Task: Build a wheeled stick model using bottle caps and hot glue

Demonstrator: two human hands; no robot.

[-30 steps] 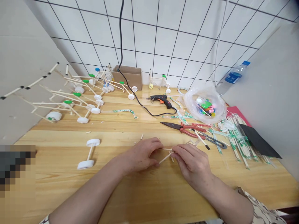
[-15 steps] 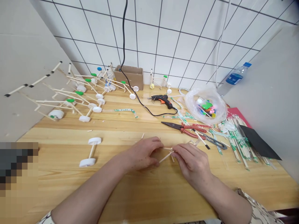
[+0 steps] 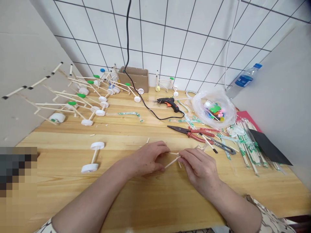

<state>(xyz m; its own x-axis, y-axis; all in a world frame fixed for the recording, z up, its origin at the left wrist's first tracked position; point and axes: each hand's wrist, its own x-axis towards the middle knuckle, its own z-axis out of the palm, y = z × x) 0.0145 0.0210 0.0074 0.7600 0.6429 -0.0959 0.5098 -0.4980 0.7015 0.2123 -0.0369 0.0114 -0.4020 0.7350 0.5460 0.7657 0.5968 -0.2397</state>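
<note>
Right hand (image 3: 199, 164) pinching the stick frame (image 3: 172, 161) — left hand (image 3: 152, 158) half open, fingers curved at its far ends — above the worktop (image 3: 155, 200).

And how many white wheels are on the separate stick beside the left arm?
2: far wheel at the stick's back end, near wheel at its front end.

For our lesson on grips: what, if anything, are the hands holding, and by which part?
The right hand pinches thin sticks near the joint where they meet. The left hand is at their other ends; whether it grips them cannot be told.
</note>
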